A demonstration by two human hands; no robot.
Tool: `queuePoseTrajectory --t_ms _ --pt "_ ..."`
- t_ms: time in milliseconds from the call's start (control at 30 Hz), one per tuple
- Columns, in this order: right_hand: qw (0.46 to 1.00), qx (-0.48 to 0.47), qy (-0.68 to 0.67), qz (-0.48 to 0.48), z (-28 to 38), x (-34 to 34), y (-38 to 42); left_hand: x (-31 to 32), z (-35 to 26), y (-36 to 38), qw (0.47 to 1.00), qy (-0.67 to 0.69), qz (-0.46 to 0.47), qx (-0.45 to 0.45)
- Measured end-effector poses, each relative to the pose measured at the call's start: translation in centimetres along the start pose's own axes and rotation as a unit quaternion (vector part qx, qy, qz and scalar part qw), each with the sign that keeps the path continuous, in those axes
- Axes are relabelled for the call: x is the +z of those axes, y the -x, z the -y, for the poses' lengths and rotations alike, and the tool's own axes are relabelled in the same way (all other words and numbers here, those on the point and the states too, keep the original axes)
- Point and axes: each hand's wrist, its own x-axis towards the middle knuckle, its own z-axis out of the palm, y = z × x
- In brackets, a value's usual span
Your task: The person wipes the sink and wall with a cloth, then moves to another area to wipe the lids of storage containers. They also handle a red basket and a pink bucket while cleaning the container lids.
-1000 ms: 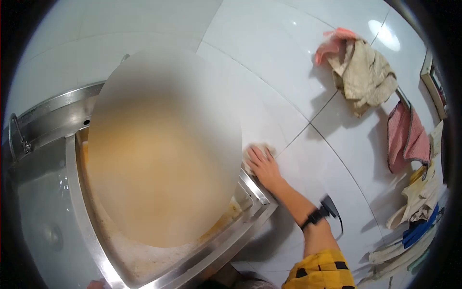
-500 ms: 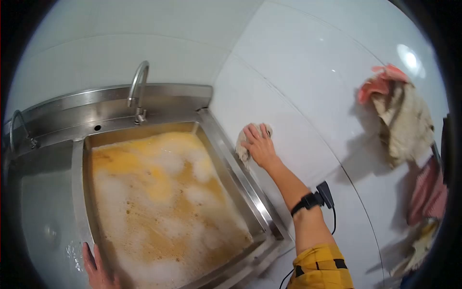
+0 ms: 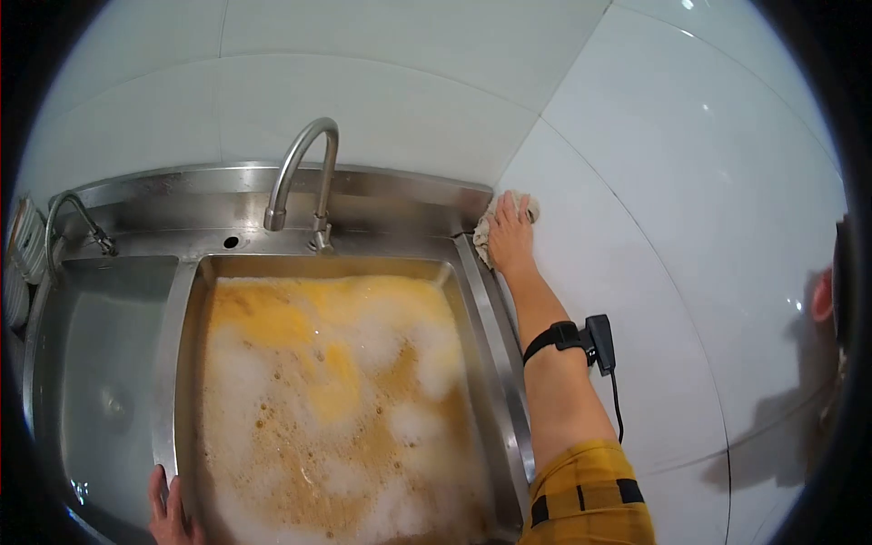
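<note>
My right hand [image 3: 511,238] presses a beige cloth [image 3: 484,238] against the white tiled wall, close to the back right corner of the steel sink. Its fingers lie bent over the cloth, which bunches out on both sides. At the bottom of the view, my left hand [image 3: 173,520] rests by the divider [image 3: 173,391] between the two basins, fingers apart and holding nothing; its lower part is cut off by the frame. Brownish, foamy water [image 3: 336,400] fills the right basin.
A curved faucet [image 3: 328,182] rises behind the foamy basin. The left basin [image 3: 118,345] holds clearer water, with a smaller faucet [image 3: 82,218] behind it. White stacked dishes [image 3: 27,241] stand at the far left. A strapped device [image 3: 568,336] with a cable sits on my right forearm.
My right hand has slid the cloth along the wall toward the back corner. The view has turned left, so the hanging cloths at right are mostly out of sight. My left hand stays low.
</note>
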Motion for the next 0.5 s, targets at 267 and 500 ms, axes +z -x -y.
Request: queuePoseTrajectory --t_ms 267,500 --pt "0.981 0.103 -0.16 -0.035 5.3 3.2 0.3 -0.2 0.1 0.1 0.999 -0.022 0.013 -0.03" --pt "0.949 0.166 -0.269 0.015 7.1 -2.1 6.4 -0.2 0.6 0.8 0.999 0.035 -0.014 -0.026"
